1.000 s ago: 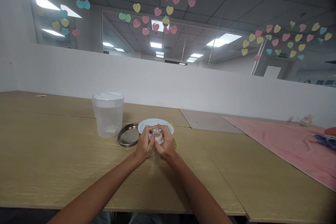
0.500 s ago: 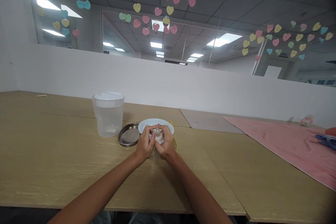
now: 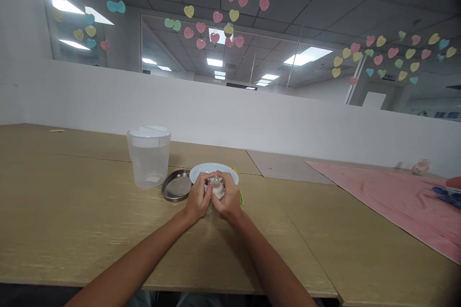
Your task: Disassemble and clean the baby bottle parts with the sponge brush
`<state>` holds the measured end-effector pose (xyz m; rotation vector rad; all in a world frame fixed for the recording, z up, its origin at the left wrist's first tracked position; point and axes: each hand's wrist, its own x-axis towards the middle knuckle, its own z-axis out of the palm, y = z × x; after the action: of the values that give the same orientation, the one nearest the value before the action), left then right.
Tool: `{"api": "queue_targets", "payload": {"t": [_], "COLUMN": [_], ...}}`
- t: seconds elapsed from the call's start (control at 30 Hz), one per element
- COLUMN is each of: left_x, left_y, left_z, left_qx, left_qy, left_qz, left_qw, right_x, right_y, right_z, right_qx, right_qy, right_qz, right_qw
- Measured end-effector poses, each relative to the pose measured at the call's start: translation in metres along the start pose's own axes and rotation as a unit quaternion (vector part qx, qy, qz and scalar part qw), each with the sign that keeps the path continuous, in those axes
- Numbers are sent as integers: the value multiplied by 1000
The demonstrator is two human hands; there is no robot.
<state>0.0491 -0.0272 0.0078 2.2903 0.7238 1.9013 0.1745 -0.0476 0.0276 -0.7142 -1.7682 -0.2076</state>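
Note:
Both of my hands meet around a small clear, dome-topped object with a white lower part [image 3: 217,188]. My left hand [image 3: 198,198] wraps it from the left, and my right hand [image 3: 229,196] wraps it from the right, with fingertips touching at its top. Just behind the hands lies a pale blue-white plate [image 3: 207,168], partly covered by them. A round metal dish [image 3: 177,186] sits left of my left hand. Something green [image 3: 241,197] shows beside my right hand, mostly hidden.
A translucent lidded pitcher [image 3: 149,160] stands left of the metal dish. On the right, a pink cloth [image 3: 389,196] covers the table, with a blue item [image 3: 448,195] and a small pinkish object [image 3: 420,167] there. A white wall [image 3: 216,115] rises behind.

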Motion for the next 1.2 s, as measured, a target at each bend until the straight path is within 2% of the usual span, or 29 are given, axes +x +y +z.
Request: {"api": "queue_targets", "payload": {"t": [0.63,1.2], "left_x": [0,0], "left_y": [0,0], "left_z": [1,1], "left_qx": [-7,-8], "left_qy": [-1,-4], "left_qz": [-12,-15], "left_qw": [1000,1000], "right_x": [0,0], "right_y": [-2,-1], "right_z": [1,1], "right_qx": [1,-6], "right_qy": [10,8], "right_qz": [36,23], "right_qw": [999,1000]}}
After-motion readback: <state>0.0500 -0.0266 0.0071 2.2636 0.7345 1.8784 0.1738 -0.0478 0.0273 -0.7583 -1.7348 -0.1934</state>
